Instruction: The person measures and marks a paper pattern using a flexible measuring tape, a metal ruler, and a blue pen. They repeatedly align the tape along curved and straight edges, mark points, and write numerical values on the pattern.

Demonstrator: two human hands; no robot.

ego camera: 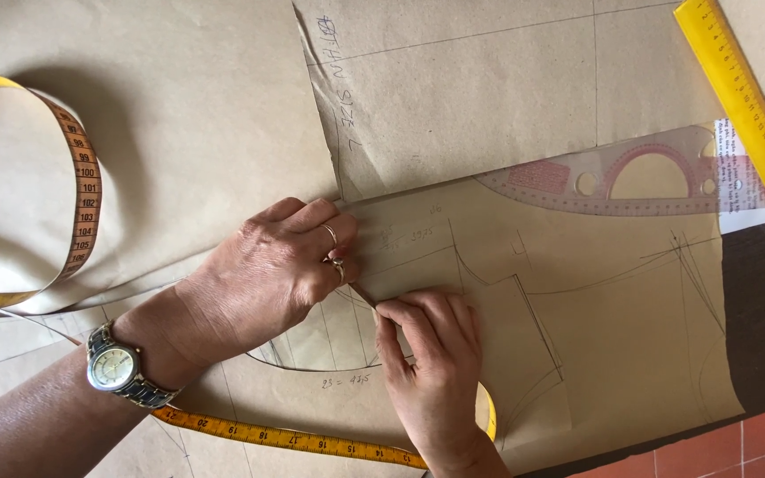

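My left hand (267,279), with rings and a wristwatch (115,367), rests knuckles-up on brown pattern paper (577,310) marked with pencil lines. Its fingers are curled and press down on the paper's edge. My right hand (431,358) sits just below and to the right, with its fingertips pinched on a thin pencil (363,295) whose tip points up-left toward the left hand's fingers. A yellow tape measure (285,438) runs under both wrists and loops off to the left.
A clear curved pattern ruler (630,181) lies on the paper at upper right. A yellow straight ruler (745,111) slants across the top right corner. More brown paper (453,80) covers the surface; red floor tiles (719,447) show at lower right.
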